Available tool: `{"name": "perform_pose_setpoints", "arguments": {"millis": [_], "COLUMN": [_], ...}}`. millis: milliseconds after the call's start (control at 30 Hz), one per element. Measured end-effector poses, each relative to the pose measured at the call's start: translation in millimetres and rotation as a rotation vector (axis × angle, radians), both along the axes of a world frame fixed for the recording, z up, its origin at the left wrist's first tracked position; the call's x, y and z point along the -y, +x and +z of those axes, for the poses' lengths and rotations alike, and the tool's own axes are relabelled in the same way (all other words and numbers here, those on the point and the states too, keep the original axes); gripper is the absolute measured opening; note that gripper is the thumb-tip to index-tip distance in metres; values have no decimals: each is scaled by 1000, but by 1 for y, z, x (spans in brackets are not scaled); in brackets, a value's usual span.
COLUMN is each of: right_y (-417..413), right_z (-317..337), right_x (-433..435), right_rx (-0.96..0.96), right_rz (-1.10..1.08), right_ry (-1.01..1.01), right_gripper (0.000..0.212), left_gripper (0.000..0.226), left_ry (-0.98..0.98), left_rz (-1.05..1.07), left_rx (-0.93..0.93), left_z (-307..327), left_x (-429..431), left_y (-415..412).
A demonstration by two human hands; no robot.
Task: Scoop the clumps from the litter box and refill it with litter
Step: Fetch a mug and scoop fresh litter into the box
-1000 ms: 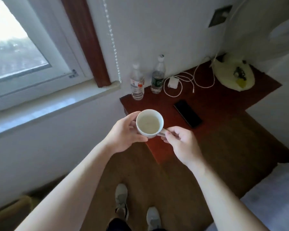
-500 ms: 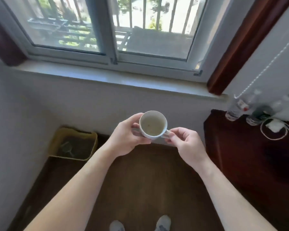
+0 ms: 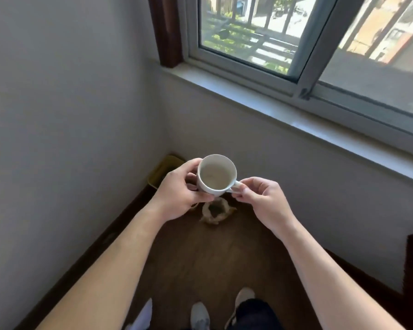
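A yellow litter box [image 3: 164,169] sits on the floor [image 3: 212,258] in the room's corner, mostly hidden behind the left hand [image 3: 177,196]. That hand's grip wraps the side of a white cup [image 3: 216,175] with pale contents. The right hand [image 3: 262,201] pinches its handle. A blurred beige object [image 3: 215,211] lies below, under the window [image 3: 248,32].

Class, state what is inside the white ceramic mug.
The white ceramic mug holds a pale beige filling, too blurred to tell litter from liquid. It covers the mug's bottom.
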State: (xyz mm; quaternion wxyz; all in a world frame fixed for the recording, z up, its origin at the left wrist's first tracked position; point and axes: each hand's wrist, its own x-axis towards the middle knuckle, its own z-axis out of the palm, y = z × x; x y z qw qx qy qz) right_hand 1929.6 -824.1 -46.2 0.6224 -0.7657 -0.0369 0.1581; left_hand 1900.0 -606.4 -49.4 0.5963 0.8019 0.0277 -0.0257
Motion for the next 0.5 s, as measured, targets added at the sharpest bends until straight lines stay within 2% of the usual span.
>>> {"name": "perform_pose_setpoints", "arguments": {"millis": [300,500], "right_y": [71,143], "right_z": [-29,-86], "right_x": [-35,-30], "right_rx": [-6,1], "right_rz": [156,214], "right_ry": [-72,-138], "right_gripper": [12,10], "left_gripper": [76,76], "left_ry": [-3,-4], "left_rz": [120,155], "left_rx": [-43,-102], "left_z": [-34,-89], "left_x": [-34,-27], "left_y": [43,104]}}
